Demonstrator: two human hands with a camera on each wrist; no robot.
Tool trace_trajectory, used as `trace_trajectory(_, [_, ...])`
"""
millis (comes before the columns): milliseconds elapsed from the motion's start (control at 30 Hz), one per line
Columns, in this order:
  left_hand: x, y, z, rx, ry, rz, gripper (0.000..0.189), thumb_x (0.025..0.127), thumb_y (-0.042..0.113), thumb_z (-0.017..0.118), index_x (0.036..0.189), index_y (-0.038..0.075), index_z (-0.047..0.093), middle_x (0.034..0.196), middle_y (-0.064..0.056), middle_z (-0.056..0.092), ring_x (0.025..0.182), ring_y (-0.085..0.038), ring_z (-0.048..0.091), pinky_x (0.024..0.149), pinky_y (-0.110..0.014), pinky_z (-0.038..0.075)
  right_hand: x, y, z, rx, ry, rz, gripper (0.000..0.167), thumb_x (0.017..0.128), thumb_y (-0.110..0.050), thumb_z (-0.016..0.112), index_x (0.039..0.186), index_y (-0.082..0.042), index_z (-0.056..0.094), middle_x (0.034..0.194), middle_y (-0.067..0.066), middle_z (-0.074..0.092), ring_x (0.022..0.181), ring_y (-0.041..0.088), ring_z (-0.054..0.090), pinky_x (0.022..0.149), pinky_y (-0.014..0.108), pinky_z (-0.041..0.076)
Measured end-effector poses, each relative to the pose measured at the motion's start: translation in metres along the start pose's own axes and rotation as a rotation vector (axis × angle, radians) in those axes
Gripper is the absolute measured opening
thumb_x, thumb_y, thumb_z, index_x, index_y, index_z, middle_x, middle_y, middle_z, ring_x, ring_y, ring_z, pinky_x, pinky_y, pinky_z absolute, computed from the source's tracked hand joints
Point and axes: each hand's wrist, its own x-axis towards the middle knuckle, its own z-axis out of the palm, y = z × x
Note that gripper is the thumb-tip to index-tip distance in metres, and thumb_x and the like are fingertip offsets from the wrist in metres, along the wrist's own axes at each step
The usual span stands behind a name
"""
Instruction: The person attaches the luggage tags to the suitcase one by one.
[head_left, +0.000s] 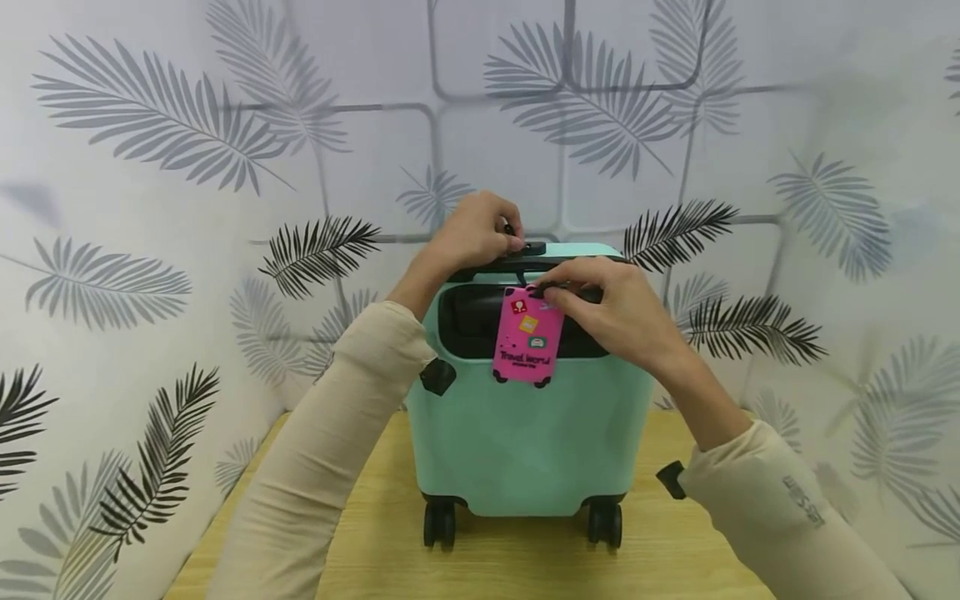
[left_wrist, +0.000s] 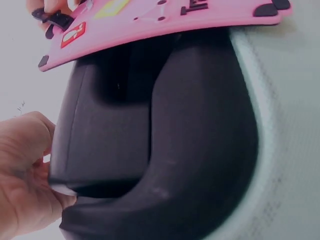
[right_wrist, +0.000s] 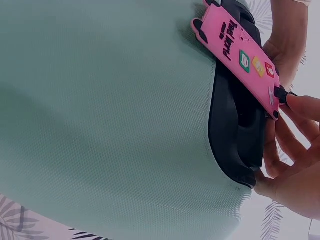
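A pink luggage tag [head_left: 527, 337] printed "Travel World" hangs in front of the black carry handle [head_left: 469, 321] of a mint-green suitcase [head_left: 529, 433]. My right hand [head_left: 618, 308] pinches the tag's black strap [right_wrist: 281, 94] between thumb and index finger at the tag's upper corner. Behind the handle, at the suitcase's top edge, my left hand [head_left: 480, 227] has its fingers curled, with a small black strap-like piece showing between them. In the left wrist view the handle's black housing [left_wrist: 205, 115] hides part of that hand, and the tag crosses above it.
The suitcase stands upright on black wheels [head_left: 439, 523] on a wooden tabletop [head_left: 525, 567]. Close behind it is a pale wall covering [head_left: 360, 167] with a feather-leaf pattern. Another black fitting [head_left: 534, 248] sits on the suitcase's top.
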Motion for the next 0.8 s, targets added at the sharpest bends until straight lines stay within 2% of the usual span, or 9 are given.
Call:
trace_trajectory(267, [-0.001,0.004,0.001,-0.022,0.022,-0.028,0.010,0.100,0.009,0.068,0.095,0.002,0.074,0.081,-0.009,0.071,0.071,-0.017,0.065,0.071,-0.027,0.052,0.004,-0.002,0.005,0.007,0.038,0.049,0.021,0.103,-0.015,0.067,0.121,-0.018,0.077,0.122,0.003,0.073,0.095,0.024,0.068,0.081,0.043,0.055])
trace_trajectory(400, [-0.001,-0.002,0.005,-0.133,0.042,-0.043,0.011,0.102,0.009,0.067,0.095,0.003,0.072,0.082,-0.011,0.070,0.075,-0.021,0.068,0.071,-0.029,0.053,0.006,-0.003,0.009,0.023,0.090,0.051,0.018,0.100,-0.011,0.069,0.115,-0.016,0.078,0.115,0.002,0.072,0.087,0.021,0.065,0.074,0.038,0.053])
trace_trajectory(533, [-0.003,-0.007,0.006,-0.257,0.046,-0.092,0.011,0.103,0.011,0.065,0.095,0.005,0.070,0.085,-0.012,0.072,0.079,-0.022,0.069,0.068,-0.029,0.051,0.011,-0.003,0.011,0.018,0.103,0.051,0.015,0.100,-0.009,0.068,0.111,-0.014,0.078,0.106,0.002,0.072,0.083,0.019,0.064,0.071,0.034,0.052])
trace_trajectory(667, [-0.004,-0.006,0.005,-0.359,0.053,-0.157,0.010,0.104,0.011,0.064,0.096,0.006,0.068,0.091,-0.013,0.073,0.083,-0.023,0.070,0.073,-0.030,0.055,0.016,-0.004,0.012,0.023,0.096,0.074,0.014,0.101,-0.011,0.067,0.111,-0.012,0.076,0.103,0.004,0.073,0.087,0.021,0.067,0.071,0.035,0.052])
trace_trajectory(800, [-0.003,-0.006,0.007,-0.447,0.069,-0.208,0.010,0.104,0.008,0.063,0.097,0.003,0.068,0.090,-0.013,0.069,0.084,-0.024,0.069,0.080,-0.032,0.058,0.019,-0.005,0.014,0.035,0.087,0.109,0.014,0.101,-0.011,0.066,0.113,-0.011,0.075,0.104,0.006,0.073,0.090,0.024,0.068,0.073,0.037,0.051])
